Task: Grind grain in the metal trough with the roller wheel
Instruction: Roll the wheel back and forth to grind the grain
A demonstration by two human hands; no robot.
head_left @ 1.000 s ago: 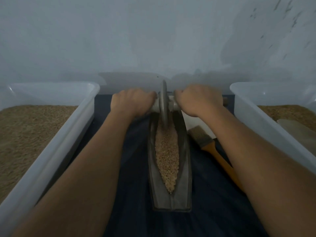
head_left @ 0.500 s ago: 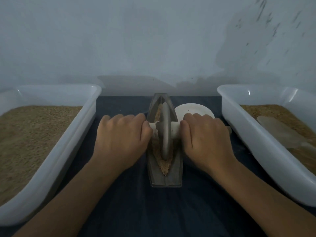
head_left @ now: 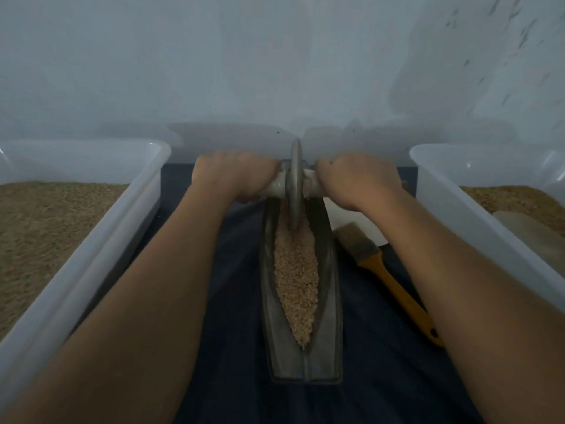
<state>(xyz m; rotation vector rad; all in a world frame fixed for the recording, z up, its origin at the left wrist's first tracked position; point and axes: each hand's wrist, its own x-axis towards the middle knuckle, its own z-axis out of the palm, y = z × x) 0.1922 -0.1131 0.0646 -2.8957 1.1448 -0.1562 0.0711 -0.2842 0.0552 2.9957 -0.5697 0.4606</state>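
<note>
Both your arms are stretched out, left hand [head_left: 232, 175] and right hand [head_left: 356, 179] wrapped round the axle of the roller wheel [head_left: 296, 185], upright at the metal trough's [head_left: 328, 301] far end. Trough runs lengthwise away from you, grain [head_left: 295, 280] inside.

A dull grey metal trough [head_left: 330, 301] holds a strip of tan, speckled grain [head_left: 295, 276], and a grey roller wheel [head_left: 296, 185] stands at its far end on a pale off-white handle [head_left: 312, 186]. They sit on a dark navy cloth [head_left: 232, 362], flanked by a translucent white left tub [head_left: 91, 255] and a matching right tub [head_left: 477, 228], both filled with sandy brown grain. A brush [head_left: 385, 270] has an orange-yellow handle, a grey band and beige bristles, and the wall [head_left: 275, 71] behind is pale blue-grey with dark flecks at upper right.
</note>
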